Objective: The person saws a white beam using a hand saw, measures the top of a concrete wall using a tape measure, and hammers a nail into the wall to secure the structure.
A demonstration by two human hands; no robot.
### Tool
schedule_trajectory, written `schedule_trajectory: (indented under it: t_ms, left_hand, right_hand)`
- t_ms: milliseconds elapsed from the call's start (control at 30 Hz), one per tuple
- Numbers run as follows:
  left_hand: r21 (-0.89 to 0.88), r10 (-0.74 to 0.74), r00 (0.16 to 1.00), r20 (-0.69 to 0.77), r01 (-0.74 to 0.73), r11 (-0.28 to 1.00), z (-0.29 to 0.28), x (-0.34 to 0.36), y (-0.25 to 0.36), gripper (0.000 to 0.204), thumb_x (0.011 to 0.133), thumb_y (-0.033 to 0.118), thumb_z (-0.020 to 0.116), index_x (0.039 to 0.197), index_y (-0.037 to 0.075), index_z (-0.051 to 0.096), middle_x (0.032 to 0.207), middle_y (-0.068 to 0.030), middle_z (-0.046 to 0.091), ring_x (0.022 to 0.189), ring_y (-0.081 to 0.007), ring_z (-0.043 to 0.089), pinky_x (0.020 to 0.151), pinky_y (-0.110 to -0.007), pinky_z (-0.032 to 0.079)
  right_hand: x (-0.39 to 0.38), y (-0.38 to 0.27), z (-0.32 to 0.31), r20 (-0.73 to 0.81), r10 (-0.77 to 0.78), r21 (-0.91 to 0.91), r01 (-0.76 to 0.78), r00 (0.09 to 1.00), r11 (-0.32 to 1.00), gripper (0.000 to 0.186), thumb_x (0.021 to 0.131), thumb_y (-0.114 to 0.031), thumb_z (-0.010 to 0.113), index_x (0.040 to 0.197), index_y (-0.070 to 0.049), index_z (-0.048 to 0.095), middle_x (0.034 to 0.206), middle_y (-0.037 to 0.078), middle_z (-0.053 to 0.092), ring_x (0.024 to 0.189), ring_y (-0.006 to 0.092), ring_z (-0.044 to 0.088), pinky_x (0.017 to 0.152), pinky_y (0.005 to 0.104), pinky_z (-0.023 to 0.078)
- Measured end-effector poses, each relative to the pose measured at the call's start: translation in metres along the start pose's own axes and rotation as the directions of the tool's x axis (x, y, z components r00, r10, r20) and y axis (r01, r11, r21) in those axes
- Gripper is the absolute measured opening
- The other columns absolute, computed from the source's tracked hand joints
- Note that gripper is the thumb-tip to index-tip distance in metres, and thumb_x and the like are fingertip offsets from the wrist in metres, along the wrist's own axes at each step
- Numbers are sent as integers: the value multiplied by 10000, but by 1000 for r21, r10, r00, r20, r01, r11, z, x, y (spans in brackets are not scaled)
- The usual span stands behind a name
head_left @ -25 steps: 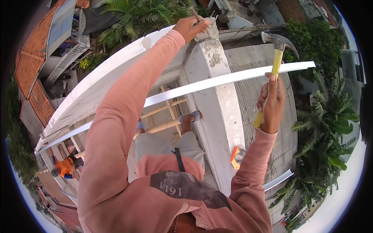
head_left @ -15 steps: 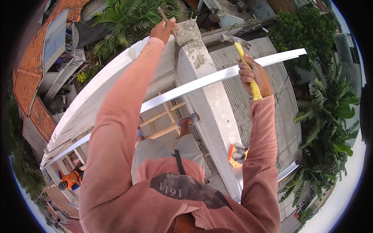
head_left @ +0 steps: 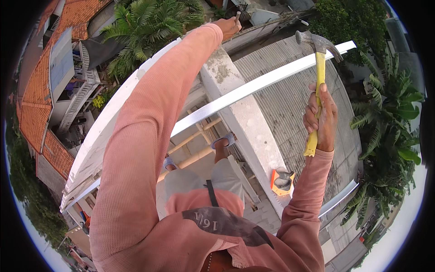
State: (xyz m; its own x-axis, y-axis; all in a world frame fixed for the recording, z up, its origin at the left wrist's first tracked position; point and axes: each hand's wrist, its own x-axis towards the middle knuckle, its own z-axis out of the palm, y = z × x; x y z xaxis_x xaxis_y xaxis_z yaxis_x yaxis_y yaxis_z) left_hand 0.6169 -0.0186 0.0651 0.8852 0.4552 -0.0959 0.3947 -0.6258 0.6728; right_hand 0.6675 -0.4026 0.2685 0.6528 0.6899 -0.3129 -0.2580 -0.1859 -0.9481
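My left hand (head_left: 230, 29) reaches to the far end of the white masonry wall (head_left: 260, 131), its fingers closed round a short greyish rod (head_left: 238, 17) that looks like a chisel or bar. Only the rod's upper end shows; the rest is hidden by the hand and sleeve. My right hand (head_left: 322, 118) grips the yellow handle of a claw hammer (head_left: 320, 68), raised over the corrugated roof with its metal head uppermost. Passing behind the hammer head, a long shiny metal channel (head_left: 253, 84) lies slantwise across the wall.
An orange-edged tool with a grey lump (head_left: 282, 181) rests on the wall top near my right forearm. Bamboo poles (head_left: 195, 156) form a frame by my sandalled feet. The corrugated roof (head_left: 299, 118) is right of the wall; palm trees (head_left: 149, 36) and tiled roofs lie beyond.
My left hand has moved right with the rod, across the wall's far end. My right hand has swung the hammer outward to the right, its head now more upright. The view has shifted slightly.
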Motion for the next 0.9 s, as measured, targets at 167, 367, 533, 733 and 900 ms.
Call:
schedule_trajectory:
  t_ms: [167, 367, 533, 733, 900]
  left_hand:
    - [488, -18, 995, 100, -34, 872, -1, -11, 30, 586, 1008, 572, 350, 1145, 53, 586, 1005, -204, 677, 990, -367, 637, 885, -460, 480]
    - [187, 64, 998, -18, -59, 981, 35, -25, -45, 609, 1006, 591, 366, 1217, 61, 579, 955, -174, 702, 968, -344, 649, 867, -436, 493]
    - [-557, 4, 994, -113, -67, 828, 32, -6, -27, 495, 1010, 520, 474, 1061, 46, 607, 911, -89, 680, 836, -213, 638, 809, -338, 489]
    - [-170, -50, 994, 96, 66, 983, 41, 6, -1, 493, 995, 518, 514, 987, 41, 639, 736, -38, 669, 726, -156, 604, 737, -318, 497]
    - [-232, -56, 978, 201, 103, 967, 50, 17, -21, 495, 989, 550, 503, 1036, 85, 665, 730, -14, 651, 685, -109, 573, 630, -283, 443]
  right_hand:
    - [-57, 4, -122, -306, 146, -74, -177, 941, 981, 376, 1012, -435, 522, 1031, -64, 573, 617, -63, 380, 377, 18, 325, 329, 197, 264]
    - [-42, 75, -225, -330, 432, -465, -542, 840, 700, 403, 989, -439, 560, 915, -44, 600, 605, -57, 412, 404, 29, 344, 353, 220, 259]
    - [38, 156, -198, -99, 559, -386, -550, 823, 741, 417, 993, -432, 553, 922, -23, 599, 562, -64, 393, 397, 40, 329, 356, 240, 260]
    - [118, 205, -123, 81, 573, -277, -534, 816, 799, 374, 1005, -434, 536, 908, -75, 578, 588, -71, 386, 415, 38, 309, 357, 236, 261]
    - [160, 221, -115, 159, 531, -266, -482, 832, 835, 444, 1007, -472, 498, 950, -40, 588, 589, -57, 375, 454, 59, 337, 400, 245, 285]
